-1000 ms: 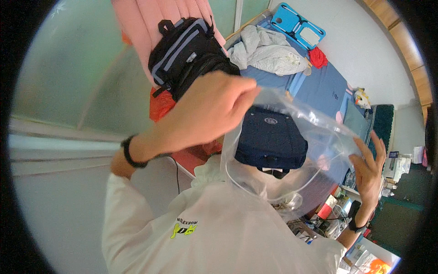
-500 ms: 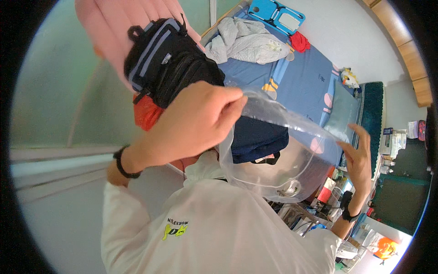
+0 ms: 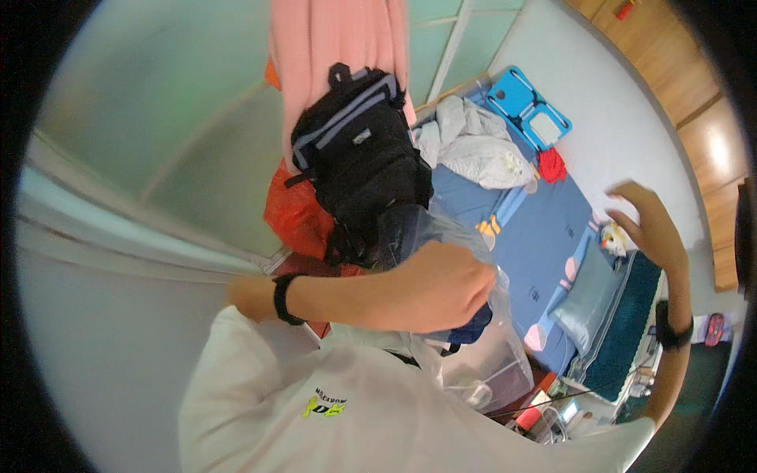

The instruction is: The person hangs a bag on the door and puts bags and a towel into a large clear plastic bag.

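Observation:
My left hand (image 3: 441, 288) is closed in a fist on the clear plastic bag (image 3: 509, 347), which hangs around and below it in front of my white shirt. A dark blue item (image 3: 471, 329) shows beside the bag, mostly hidden by my left hand; whether it lies inside or behind the plastic I cannot tell. My right hand (image 3: 646, 221) is raised to the right, apart from the bag, with thumb and fingers spread and nothing visible between them. Just beyond my left hand is a black backpack (image 3: 367, 150) with grey trim.
A pink cover (image 3: 339, 39) hangs behind the backpack, with a red-orange plastic bag (image 3: 296, 213) below. The bed (image 3: 512, 252) bears a grey blanket (image 3: 481, 146), a blue folding table (image 3: 528, 106), a red cloth (image 3: 552, 164) and a pillow (image 3: 587, 292). A frosted partition (image 3: 158, 102) stands left.
My right hand has let go of the bag's rim and risen up and to the right. My left hand has moved right and down, drawing the plastic together. The view has shifted.

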`<state>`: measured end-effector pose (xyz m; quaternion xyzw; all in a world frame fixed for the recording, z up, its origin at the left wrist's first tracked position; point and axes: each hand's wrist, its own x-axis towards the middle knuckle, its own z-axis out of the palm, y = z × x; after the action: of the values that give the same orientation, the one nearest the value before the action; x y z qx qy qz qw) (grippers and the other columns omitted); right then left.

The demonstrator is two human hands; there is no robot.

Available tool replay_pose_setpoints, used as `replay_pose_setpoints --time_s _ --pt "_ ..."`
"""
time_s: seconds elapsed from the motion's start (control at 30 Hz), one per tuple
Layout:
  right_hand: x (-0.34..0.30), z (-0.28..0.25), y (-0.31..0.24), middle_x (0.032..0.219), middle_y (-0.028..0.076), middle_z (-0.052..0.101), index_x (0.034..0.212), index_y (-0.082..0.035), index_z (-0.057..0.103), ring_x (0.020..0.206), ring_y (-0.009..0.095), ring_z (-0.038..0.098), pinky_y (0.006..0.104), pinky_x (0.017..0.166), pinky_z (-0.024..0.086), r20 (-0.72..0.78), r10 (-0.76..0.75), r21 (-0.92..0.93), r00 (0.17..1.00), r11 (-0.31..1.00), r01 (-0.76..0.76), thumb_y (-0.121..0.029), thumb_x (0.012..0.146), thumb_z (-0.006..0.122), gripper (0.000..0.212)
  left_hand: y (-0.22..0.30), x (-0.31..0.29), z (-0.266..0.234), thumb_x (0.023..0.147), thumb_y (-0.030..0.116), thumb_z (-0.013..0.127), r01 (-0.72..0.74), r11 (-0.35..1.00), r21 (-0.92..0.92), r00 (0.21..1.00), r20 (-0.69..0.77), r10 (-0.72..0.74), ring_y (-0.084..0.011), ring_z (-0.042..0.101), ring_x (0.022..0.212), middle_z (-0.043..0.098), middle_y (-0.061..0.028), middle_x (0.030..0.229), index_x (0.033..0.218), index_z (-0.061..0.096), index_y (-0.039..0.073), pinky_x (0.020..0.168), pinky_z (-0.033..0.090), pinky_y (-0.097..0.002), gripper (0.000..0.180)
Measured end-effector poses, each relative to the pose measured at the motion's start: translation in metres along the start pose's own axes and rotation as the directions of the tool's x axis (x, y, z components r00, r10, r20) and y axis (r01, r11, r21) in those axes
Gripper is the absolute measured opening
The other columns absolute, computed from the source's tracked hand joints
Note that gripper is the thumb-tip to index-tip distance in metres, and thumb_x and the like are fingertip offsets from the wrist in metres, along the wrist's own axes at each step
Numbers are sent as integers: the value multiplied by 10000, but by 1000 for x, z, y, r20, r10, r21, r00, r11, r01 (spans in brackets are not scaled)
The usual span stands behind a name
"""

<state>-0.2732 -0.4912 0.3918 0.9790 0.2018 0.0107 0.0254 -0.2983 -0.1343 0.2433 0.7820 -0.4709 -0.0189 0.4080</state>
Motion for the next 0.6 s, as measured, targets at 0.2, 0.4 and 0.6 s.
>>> replay_pose_setpoints --time_s 0.2,0.4,0.6 --pt "226 76 -88 1298 175 595 1308 -30 558 1225 367 547 436 1049 436 -28 -541 -40 841 841 540 -234 813 789 583 -12 -13 -4 909 201 579 79 997 22 996 -43 -78 -407 652 641 636 -208 675 786 607 31 584 502 -526 212" --pt "361 165 -197 1452 218 461 1461 -17 398 1333 387 459 463 1119 380 -120 -795 -18 595 601 799 -254 688 868 935 -20 -22 -10 888 245 604 147 981 128 985 75 -158 -399 682 696 671 -213 754 860 656 20 612 529 -511 233" --pt "404 217 -247 1311 195 464 1423 -42 414 1258 376 442 461 1032 412 -209 -761 -210 614 648 732 -256 581 915 1003 -28 -38 -16 883 229 602 158 982 106 980 104 -169 -362 705 719 692 -205 784 856 670 16 624 552 -500 225"
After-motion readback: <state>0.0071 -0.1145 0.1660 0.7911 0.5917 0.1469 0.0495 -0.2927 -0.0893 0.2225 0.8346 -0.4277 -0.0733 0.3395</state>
